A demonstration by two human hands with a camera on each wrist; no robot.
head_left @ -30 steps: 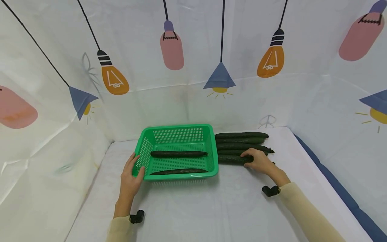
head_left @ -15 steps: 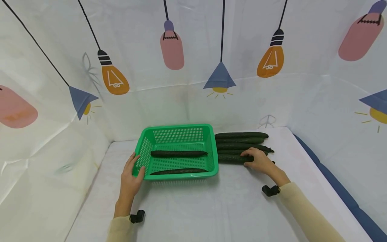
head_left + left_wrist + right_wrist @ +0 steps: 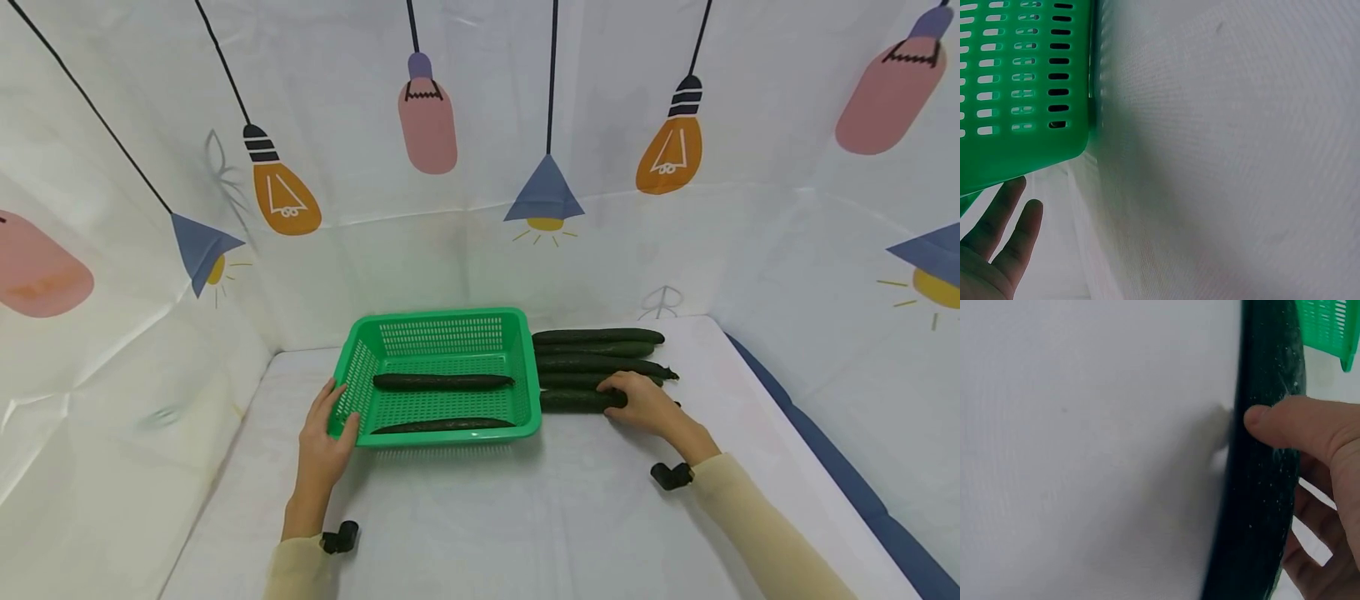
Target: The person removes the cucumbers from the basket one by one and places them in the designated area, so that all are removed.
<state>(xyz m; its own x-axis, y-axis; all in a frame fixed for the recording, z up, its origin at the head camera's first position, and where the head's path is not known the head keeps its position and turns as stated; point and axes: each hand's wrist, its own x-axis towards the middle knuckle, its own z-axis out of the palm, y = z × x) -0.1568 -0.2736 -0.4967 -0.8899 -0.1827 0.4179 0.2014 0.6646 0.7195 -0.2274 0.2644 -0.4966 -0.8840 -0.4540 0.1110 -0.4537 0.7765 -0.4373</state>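
My left hand point(image 3: 326, 440) rests at the near left corner of a green plastic basket point(image 3: 534, 392), its fingers spread and fairly straight along the rim. In the left wrist view two fingertips reach up to the underside of the basket's rim. One dark green cucumber point(image 3: 442, 382) lies across the basket floor, and a second cucumber point(image 3: 450, 425) lies by its near wall. To the right, my right hand point(image 3: 645, 408) grips the nearest cucumber point(image 3: 1266, 506) of a row on the table, thumb on the near side and fingers round the far side.
Several more cucumbers point(image 3: 600, 363) lie side by side behind the gripped one, their left ends close to the basket. A white cloth point(image 3: 487, 525) covers the table. White patterned sheeting point(image 3: 465, 258) rises behind and at both sides.
The gripped cucumber has shifted slightly toward me, so the gap to the one behind is wider. My left hand and the basket stay in place.
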